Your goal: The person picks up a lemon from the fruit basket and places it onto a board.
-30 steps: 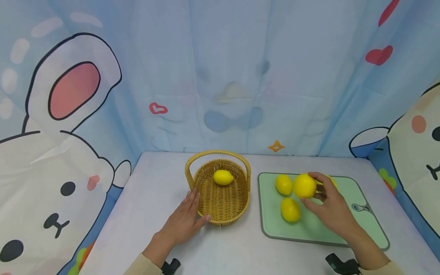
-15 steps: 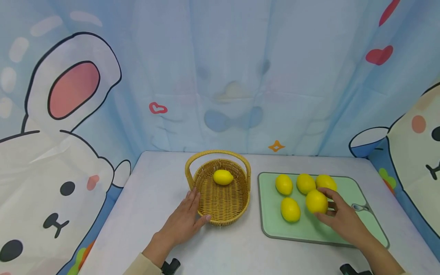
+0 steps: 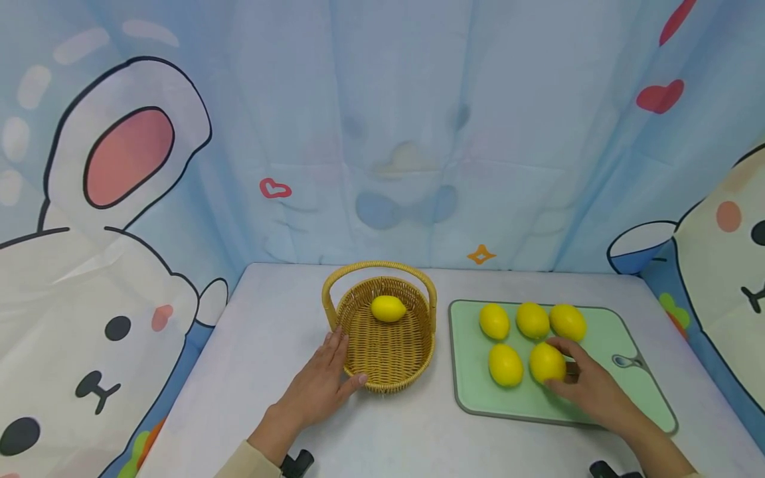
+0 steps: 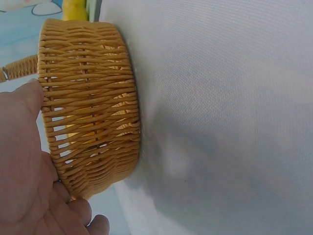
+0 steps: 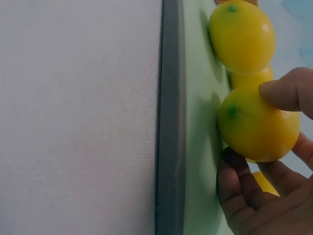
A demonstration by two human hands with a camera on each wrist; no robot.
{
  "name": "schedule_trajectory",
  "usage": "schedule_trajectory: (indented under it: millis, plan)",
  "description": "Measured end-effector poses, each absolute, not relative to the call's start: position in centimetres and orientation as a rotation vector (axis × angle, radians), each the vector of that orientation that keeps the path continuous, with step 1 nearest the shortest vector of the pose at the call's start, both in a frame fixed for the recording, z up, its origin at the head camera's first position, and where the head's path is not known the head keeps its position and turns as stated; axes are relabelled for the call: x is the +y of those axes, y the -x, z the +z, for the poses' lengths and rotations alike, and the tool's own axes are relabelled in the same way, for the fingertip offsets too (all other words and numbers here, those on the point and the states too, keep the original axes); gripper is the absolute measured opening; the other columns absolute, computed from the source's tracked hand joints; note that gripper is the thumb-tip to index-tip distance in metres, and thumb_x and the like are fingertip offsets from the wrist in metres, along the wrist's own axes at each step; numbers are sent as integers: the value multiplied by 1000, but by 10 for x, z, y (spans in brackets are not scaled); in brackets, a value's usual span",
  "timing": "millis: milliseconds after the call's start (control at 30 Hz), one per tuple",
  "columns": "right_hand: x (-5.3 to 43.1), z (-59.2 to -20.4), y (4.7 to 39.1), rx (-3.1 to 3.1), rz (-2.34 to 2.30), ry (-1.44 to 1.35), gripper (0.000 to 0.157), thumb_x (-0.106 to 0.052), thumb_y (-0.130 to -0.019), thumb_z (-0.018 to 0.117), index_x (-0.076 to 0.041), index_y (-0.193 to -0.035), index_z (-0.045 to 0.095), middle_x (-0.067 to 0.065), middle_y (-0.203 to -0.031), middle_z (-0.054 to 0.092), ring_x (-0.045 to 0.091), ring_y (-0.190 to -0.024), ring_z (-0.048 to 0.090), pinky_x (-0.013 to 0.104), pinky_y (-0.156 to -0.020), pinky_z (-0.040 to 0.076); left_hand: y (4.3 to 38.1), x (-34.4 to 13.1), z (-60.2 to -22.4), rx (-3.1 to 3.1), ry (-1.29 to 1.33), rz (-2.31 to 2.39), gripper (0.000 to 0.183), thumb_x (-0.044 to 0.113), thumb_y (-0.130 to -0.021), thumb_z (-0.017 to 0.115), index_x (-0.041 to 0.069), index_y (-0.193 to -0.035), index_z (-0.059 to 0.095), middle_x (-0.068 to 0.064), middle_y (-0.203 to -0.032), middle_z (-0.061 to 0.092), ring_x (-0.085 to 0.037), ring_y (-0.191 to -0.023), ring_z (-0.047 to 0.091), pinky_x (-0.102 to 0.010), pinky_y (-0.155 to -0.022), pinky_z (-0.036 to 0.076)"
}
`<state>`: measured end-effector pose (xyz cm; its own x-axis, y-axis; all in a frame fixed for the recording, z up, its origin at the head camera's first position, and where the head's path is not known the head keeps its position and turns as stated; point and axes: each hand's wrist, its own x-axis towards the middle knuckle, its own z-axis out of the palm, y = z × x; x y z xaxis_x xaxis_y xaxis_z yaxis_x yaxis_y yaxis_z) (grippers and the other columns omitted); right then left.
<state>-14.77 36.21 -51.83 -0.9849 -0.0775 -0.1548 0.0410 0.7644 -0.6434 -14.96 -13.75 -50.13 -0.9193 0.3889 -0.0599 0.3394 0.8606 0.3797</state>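
In the head view my right hand [image 3: 594, 392] pinches a yellow lemon [image 3: 546, 363] between thumb and fingers, low over the front part of a green cutting board [image 3: 478, 398]. The right wrist view shows the thumb on one side of this lemon [image 5: 257, 125] and its green tip close to the board. Another lemon [image 3: 505, 365] lies just left of it. Behind are three more, among them a right rear lemon [image 3: 568, 322]. My left hand [image 3: 319, 382] rests with extended fingers along the left rim of a wicker basket [image 3: 391, 358]. Inside the basket lies one smaller lemon [image 3: 388, 309].
The basket's arched handle [image 3: 379, 264] rises over its rear half. Both basket and board stand on a white table [image 3: 406, 438], the basket left of the board. A patterned blue curtain [image 3: 394, 133] hangs behind the table and at both sides.
My right hand has brought the lemon from the rear row toward the front of the board and lowered it beside the front left lemon. My left hand and the basket have stayed in place.
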Motion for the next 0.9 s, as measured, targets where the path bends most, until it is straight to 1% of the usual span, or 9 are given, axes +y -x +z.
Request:
schedule_trajectory:
  millis: [167,333,433,600,900]
  plan:
    - [361,-517,151,2766,-1006,32,87,-39,-98,77,-2,-161,30,35,-154,42,43,-120,61,59,-97,55,149,-137,-501,2895,-566,564,90,65,-108,42,0,-167,21,-14,-178,4,-33,-165,10,-49,-132,21]
    - [361,-517,152,2756,-1001,46,82,-40,-100,72,-1,-160,32,33,-153,45,42,-120,60,55,-95,55,149,-137,-500,2892,-563,567,89,63,-108,43,0,-167,21,-14,-178,5,-33,-164,10,-50,-132,22]
    - [361,-518,152,2761,-1009,61,78,-39,-102,70,0,-159,34,32,-151,47,41,-119,59,54,-95,53,149,-137,-500,2898,-572,559,89,63,-109,43,-1,-167,21,-16,-178,6,-34,-164,11,-50,-131,24]
    - [362,-519,152,2779,-1032,90,74,-35,-103,69,3,-157,36,32,-148,48,41,-118,58,56,-95,53,149,-137,-500,2907,-584,545,90,64,-109,41,-2,-167,21,-17,-178,6,-35,-164,12,-51,-131,25]
    - [362,-518,153,2780,-1043,67,76,-36,-103,69,5,-157,35,34,-148,47,43,-119,58,57,-96,52,148,-138,-500,2905,-579,548,91,66,-108,40,-1,-167,21,-17,-178,7,-35,-164,12,-51,-131,24]
